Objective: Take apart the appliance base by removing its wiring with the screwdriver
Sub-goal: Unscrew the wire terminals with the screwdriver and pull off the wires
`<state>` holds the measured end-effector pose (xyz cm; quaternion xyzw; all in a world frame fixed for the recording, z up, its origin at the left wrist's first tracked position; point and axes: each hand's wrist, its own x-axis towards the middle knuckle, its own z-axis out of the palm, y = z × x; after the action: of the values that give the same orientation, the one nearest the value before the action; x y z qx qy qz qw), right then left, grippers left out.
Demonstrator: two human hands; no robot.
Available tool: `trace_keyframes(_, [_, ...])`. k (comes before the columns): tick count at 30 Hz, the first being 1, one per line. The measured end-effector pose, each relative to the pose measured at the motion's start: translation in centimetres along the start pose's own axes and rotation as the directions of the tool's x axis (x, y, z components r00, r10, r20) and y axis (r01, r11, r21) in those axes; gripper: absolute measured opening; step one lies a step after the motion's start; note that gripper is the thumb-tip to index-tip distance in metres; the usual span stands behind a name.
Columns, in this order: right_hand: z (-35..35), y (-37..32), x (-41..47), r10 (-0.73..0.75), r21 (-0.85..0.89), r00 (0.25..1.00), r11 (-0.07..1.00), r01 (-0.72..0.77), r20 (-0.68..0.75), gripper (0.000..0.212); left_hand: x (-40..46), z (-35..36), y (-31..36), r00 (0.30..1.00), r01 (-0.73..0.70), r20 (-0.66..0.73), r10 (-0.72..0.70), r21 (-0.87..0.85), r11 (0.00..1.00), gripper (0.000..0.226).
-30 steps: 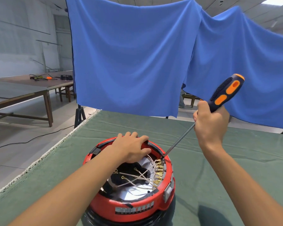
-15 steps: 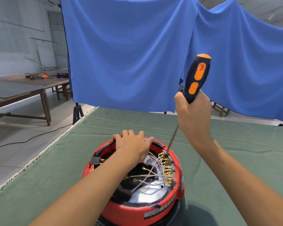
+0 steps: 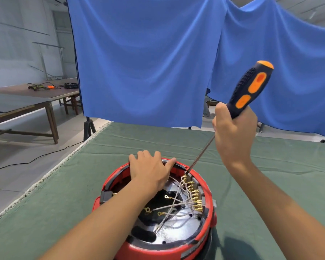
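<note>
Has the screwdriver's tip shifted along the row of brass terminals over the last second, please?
No. The screwdriver tip stays at the far end of the brass terminals; only its handle has swung in the right hand.

Left hand (image 3: 150, 171) covering far rim of appliance base (image 3: 204, 233); base's near edge running off bottom frame. Right hand (image 3: 234, 136) hiding screwdriver (image 3: 251, 89) handle's lower part. Tip contact on terminals (image 3: 192, 192) too small to tell.

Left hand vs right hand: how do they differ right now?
The left hand lies flat, fingers spread, on the red appliance base rim; the right hand is raised, fist curled round the screwdriver handle. Left holds no tool; right steers the tip onto the brass terminals. Both work the base.
</note>
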<state>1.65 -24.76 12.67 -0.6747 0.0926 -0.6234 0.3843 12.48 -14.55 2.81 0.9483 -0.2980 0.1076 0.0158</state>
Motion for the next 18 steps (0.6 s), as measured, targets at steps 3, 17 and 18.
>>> trace_keyframes(3, [0.1,-0.1,0.1,-0.019,-0.027,1.0,0.999,0.019,-0.005,0.033,0.2,0.4,-0.1,0.999,-0.017,-0.045,0.015,-0.057,0.998,0.067])
trace_keyframes(17, [0.5,1.4,1.8,0.128,-0.026,0.992,0.991,-0.129,-0.02,0.018,0.9,0.9,-0.8,0.993,-0.109,-0.052,0.104,-0.088,0.99,0.063])
trace_keyframes(18, [0.4,1.7,2.0,0.162,-0.015,0.986,0.987,-0.163,-0.038,0.02,0.9,1.0,-0.8,0.993,-0.107,-0.057,0.102,-0.095,0.99,0.063])
